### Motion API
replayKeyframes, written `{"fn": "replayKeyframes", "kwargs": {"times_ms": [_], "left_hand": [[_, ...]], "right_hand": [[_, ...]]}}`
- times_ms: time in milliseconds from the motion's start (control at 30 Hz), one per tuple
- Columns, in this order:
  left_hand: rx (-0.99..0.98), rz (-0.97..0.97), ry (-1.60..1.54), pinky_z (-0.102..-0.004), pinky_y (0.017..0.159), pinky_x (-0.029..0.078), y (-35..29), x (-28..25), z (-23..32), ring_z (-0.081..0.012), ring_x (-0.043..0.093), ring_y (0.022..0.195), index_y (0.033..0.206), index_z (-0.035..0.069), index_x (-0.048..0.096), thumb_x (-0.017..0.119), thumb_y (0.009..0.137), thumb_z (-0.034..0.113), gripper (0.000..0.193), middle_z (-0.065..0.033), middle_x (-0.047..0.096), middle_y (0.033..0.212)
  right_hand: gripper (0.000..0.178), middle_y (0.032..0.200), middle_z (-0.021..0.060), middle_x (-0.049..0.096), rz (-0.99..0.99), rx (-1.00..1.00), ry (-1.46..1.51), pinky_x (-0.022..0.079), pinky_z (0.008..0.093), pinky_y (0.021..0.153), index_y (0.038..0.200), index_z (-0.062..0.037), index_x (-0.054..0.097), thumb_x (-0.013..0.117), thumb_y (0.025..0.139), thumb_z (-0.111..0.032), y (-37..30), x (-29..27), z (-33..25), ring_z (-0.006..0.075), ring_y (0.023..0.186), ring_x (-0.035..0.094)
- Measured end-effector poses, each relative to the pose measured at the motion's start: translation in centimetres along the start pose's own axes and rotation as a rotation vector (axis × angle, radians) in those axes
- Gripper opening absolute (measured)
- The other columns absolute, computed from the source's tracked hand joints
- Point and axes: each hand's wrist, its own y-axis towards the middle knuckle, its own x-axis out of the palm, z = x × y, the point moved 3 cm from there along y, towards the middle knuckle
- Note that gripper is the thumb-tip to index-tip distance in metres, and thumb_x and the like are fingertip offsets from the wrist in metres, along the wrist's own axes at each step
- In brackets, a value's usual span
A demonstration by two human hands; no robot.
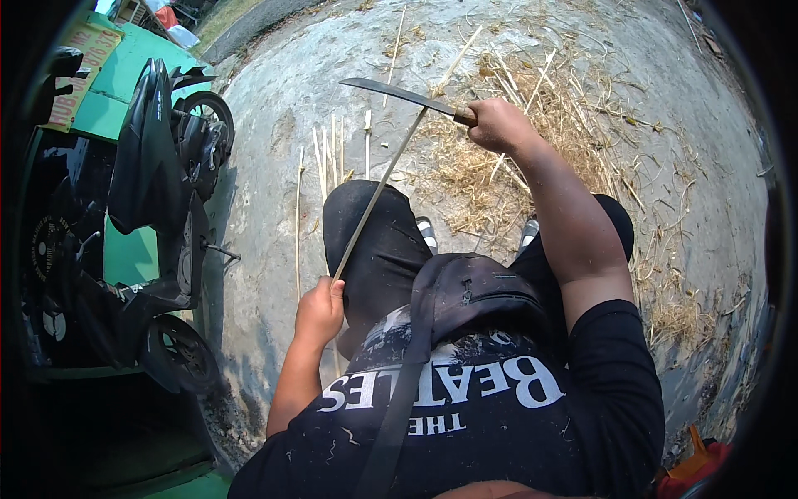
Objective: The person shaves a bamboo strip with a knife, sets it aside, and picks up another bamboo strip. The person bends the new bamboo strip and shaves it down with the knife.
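Note:
My right hand (499, 126) is closed around the wooden handle of a long, slightly curved machete (399, 91), its blade pointing left. A thin pale bamboo stick (381, 185) runs slantwise from my left hand (319, 313), over my left knee, up to the blade. The blade crosses the stick near its far part, and the stick seems to carry on beyond it. Fingers of my left hand are wrapped around the near end, with the thumb on top. Whether the edge bites into the stick cannot be made out.
Straw-coloured shavings (478, 179) lie heaped on the concrete ground (274, 100) between and beyond my feet. Several slim sticks (332, 154) lie past my left knee, and a longer stick (299, 224) lies left of it. A black motorbike (158, 166) stands at the left.

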Motion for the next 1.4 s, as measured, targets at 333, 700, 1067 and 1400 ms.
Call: {"fn": "replayKeyframes", "kwargs": {"times_ms": [333, 700, 1067, 1400], "left_hand": [[0.038, 0.063, -0.033, -0.0581, 0.06, 0.046, 0.9, 0.7, 1.1, -0.0518, 0.061, 0.071, 0.085, 0.001, 0.054, 0.051, 0.105, 0.035, 0.039, -0.0275, 0.062, 0.071], [0.032, 0.044, -0.149, -0.0574, 0.06, 0.045, 1.1, 1.0, -0.1, -0.0529, 0.06, 0.073, 0.086, 0.001, 0.053, 0.052, 0.105, 0.031, 0.036, -0.0288, 0.061, 0.071], [0.023, -0.016, -0.241, -0.0536, 0.059, 0.044, 1.3, 0.9, -0.4, -0.0526, 0.058, 0.071, 0.083, 0.0, 0.052, 0.051, 0.106, 0.03, 0.037, -0.0282, 0.058, 0.069], [-0.026, -0.102, -0.364, -0.0517, 0.06, 0.045, 2.1, 0.7, -0.3, -0.0533, 0.058, 0.073, 0.086, -0.001, 0.053, 0.047, 0.107, 0.033, 0.04, -0.0289, 0.058, 0.072]], "right_hand": [[0.024, 0.099, 0.0163, 0.073, -0.184, -0.168, -0.015, 0.057, 0.0447, 0.083, 0.104, -0.0101, 0.072, 0.063, 0.083, -0.016, -1.1, 0.7, -3.4, 0.0355, 0.095, 0.07], [0.018, 0.09, 0.0159, 0.072, -0.129, -0.228, -0.132, 0.056, 0.0471, 0.078, 0.099, -0.014, 0.071, 0.067, 0.083, -0.02, -1.9, 0.8, -5.3, 0.0352, 0.088, 0.071], [0.013, 0.082, 0.0168, 0.07, -0.078, -0.393, -0.022, 0.054, 0.0467, 0.072, 0.09, -0.0103, 0.067, 0.069, 0.078, -0.017, -2.5, 3.1, -7.0, 0.0383, 0.08, 0.069], [0.021, 0.094, 0.0155, 0.073, -0.197, -0.162, -0.035, 0.058, 0.0456, 0.079, 0.101, -0.0118, 0.072, 0.064, 0.082, -0.017, -1.1, 2.6, -5.2, 0.0354, 0.089, 0.071]]}}
